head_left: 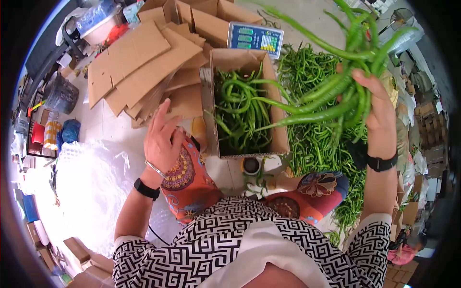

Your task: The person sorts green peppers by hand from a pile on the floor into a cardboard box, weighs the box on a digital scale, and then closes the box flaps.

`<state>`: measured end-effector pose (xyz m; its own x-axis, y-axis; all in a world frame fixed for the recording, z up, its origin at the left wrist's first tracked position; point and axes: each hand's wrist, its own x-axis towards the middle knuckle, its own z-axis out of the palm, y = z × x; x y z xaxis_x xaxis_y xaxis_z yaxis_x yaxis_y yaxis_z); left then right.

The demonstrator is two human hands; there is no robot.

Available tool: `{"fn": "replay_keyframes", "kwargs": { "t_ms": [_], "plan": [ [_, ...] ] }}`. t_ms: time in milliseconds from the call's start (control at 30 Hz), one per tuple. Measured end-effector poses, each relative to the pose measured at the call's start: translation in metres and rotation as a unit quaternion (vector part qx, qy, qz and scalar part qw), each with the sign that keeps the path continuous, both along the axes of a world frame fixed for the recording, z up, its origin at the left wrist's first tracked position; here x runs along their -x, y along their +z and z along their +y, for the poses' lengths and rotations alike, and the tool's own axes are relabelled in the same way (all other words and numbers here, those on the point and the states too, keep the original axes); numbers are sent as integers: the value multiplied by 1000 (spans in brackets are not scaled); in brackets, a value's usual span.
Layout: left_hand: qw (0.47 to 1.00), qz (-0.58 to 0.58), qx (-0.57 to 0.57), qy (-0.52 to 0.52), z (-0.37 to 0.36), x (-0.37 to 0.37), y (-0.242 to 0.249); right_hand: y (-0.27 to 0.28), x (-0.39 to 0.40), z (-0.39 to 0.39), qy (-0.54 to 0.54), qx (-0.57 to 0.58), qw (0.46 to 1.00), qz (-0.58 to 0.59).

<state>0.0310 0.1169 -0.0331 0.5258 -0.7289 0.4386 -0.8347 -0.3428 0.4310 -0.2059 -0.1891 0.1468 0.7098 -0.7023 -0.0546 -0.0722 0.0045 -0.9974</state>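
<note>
My right hand [377,98] is raised at the right, fingers wrapped round a bunch of long green chili peppers [353,91]. Several peppers stick out of the bunch on both sides. My left hand [161,139] is held above my left knee with its fingers apart and nothing in it. Between the two hands stands an open cardboard box [283,127], partly filled with green chili peppers [242,113]. Beneath the raised bunch, a large heap of the same peppers [307,139] spreads over the floor.
A scale with a lit digital display [254,39] stands behind the box. Flattened cardboard sheets [129,62] are stacked at the upper left, with open cartons [211,19] behind. Clear plastic wrap [91,192] lies at the left. A small dark round object [251,165] sits before the box.
</note>
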Motion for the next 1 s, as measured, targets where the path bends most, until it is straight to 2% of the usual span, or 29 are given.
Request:
{"fn": "replay_keyframes", "kwargs": {
  "t_ms": [33,100,133,167,200,267,400,667,733,767,800,833,867,933,967,1000],
  "plan": [
    [1000,7,-4,6,2,0,-1,-11,-13,-4,-1,-6,1000,8],
    [1000,11,-2,4,4,-2,-2,-42,-36,-8,77,-81,990,81],
    [1000,6,4,5,6,-3,-3,-60,-49,2,73,-55,993,80],
    [1000,7,1,5,6,-4,-4,-75,-57,7,97,-83,986,104],
    [1000,3,8,6,6,-4,-4,-85,-63,15,61,-123,979,150],
    [1000,-1,12,8,6,-4,-4,-106,-67,12,5,-127,972,200],
    [1000,-6,7,10,7,-4,-4,-99,-48,4,79,-88,985,126],
    [1000,-16,-21,7,5,-2,-2,-96,18,-28,-25,43,998,43],
    [991,133,-13,-6,5,-5,3,-92,31,-36,-107,169,976,86],
    [993,118,-5,-7,3,-13,10,-97,39,-46,-125,231,961,87],
    [961,270,52,-32,4,-23,17,-98,46,-55,-129,236,960,74],
    [901,418,104,-58,6,-32,24,-98,51,-60,-166,291,938,89],
    [878,457,124,-63,6,-41,49,-98,56,-64,-202,342,912,106],
    [946,303,108,-36,2,-55,106,-101,61,-74,-226,361,900,90],
    [979,160,124,-31,1,-66,131,-102,63,-77,-237,365,892,121],
    [994,4,102,35,-3,-74,158,-104,65,-80,-247,368,884,152]
  ]
}}
